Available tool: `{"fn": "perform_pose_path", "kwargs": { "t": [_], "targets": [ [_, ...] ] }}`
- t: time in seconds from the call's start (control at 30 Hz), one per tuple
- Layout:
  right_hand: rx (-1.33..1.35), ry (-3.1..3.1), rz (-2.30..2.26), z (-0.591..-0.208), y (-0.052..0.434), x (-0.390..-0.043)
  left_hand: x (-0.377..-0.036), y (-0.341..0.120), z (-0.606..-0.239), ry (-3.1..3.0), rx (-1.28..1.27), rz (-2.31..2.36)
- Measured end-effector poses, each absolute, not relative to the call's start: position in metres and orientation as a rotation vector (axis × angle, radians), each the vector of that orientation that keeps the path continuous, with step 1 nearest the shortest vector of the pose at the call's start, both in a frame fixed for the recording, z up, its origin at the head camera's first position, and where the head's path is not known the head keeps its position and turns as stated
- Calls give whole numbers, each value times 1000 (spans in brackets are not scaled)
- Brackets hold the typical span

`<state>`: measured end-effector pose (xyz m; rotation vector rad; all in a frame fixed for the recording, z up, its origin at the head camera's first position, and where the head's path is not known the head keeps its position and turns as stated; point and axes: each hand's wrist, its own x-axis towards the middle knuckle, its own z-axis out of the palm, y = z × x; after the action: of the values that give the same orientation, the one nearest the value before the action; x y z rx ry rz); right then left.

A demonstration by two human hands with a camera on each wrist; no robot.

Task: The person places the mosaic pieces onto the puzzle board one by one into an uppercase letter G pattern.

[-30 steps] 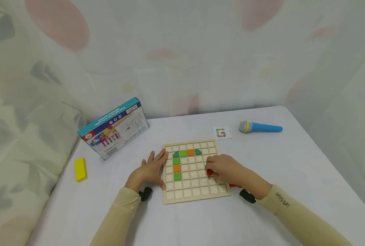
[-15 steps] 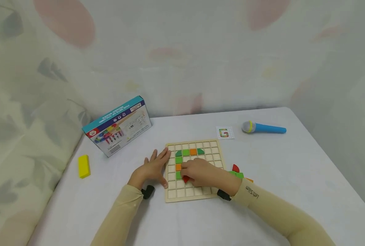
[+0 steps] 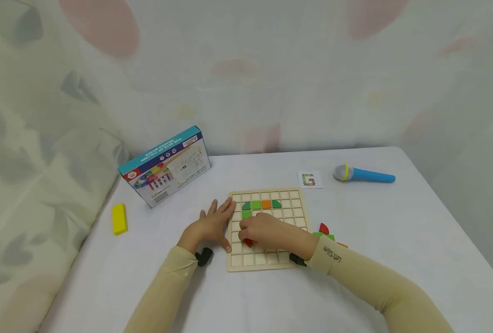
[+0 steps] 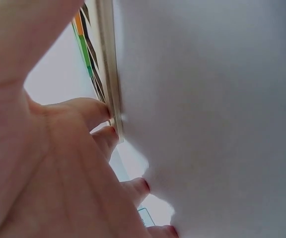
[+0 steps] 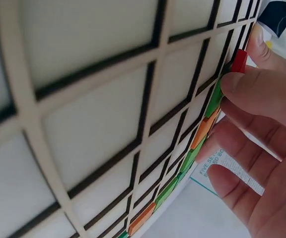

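Note:
A wooden grid board [image 3: 254, 268] lies on the white table. My left hand [image 3: 209, 229] rests at its left edge, fingers spread, with fingertips on the rim in the left wrist view. Over the board's lower left cells, my right hand [image 3: 273, 232] pinches a red quarter-round tile [image 5: 240, 60] between thumb and finger. Green tiles [image 3: 246, 214], an orange tile [image 3: 266, 204] and dark green quarter-round tiles [image 3: 276, 204] form a row along the top and a column down the left. The right hand hides part of that column in the head view.
Loose tiles, among them a red one [image 3: 324, 228], lie right of the board, partly behind the right forearm. Behind are a small pattern card [image 3: 310, 179] and a blue toy microphone [image 3: 371, 175]. A cardboard box [image 3: 167, 169] and yellow block [image 3: 119, 218] stand left.
My right hand has carried the red tile leftward across the board to the foot of the left column. The left hand has kept its place at the edge. The head view has shifted slightly.

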<state>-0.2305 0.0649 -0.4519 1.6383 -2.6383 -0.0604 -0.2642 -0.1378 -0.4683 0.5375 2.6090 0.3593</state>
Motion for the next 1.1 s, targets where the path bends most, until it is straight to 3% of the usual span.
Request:
{"fn": "perform_pose_path", "kwargs": {
  "t": [1.1],
  "targets": [
    [1725,-2547,50,-460,72,-217,-263,-136,-464,2601,541,366]
  ]
}}
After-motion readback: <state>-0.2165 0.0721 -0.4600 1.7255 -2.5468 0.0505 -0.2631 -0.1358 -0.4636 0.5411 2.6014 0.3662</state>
